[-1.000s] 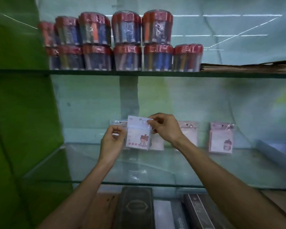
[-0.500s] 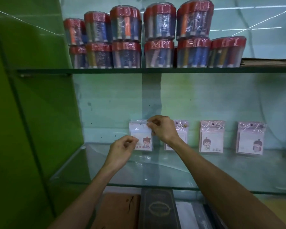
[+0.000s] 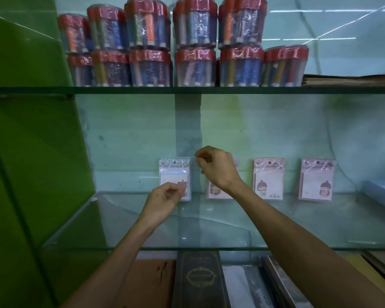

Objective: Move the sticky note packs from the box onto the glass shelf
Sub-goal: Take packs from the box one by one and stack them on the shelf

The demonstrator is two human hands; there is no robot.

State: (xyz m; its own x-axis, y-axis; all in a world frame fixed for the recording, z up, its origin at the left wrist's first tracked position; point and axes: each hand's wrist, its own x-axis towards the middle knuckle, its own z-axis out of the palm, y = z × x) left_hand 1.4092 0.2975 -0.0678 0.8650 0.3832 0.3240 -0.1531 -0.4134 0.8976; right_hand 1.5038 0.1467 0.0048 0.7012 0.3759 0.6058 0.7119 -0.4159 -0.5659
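Note:
Several sticky note packs lean upright against the back wall on the glass shelf [image 3: 209,227]. The leftmost pack [image 3: 175,172] stands by itself. My left hand [image 3: 165,196] hovers in front of its lower edge, fingers loosely curled, with nothing visibly gripped. My right hand [image 3: 216,167] is raised just right of that pack's top corner, fingers loosely curled and holding nothing. It hides most of the second pack [image 3: 216,193]. Two more packs [image 3: 269,178] [image 3: 317,180] stand to the right. The box is not in view.
Stacked tubs of markers [image 3: 193,45] fill the upper glass shelf, with flat cardboard [image 3: 349,80] beside them. A green panel [image 3: 31,152] closes the left side. Dark boxed books [image 3: 199,281] lie below the shelf. A pale box [image 3: 380,190] sits at the far right.
The pack I held in both hands was set against the wall at the left end of the row. My right hand has let go of its top; my left hand has shifted along its lower edge.

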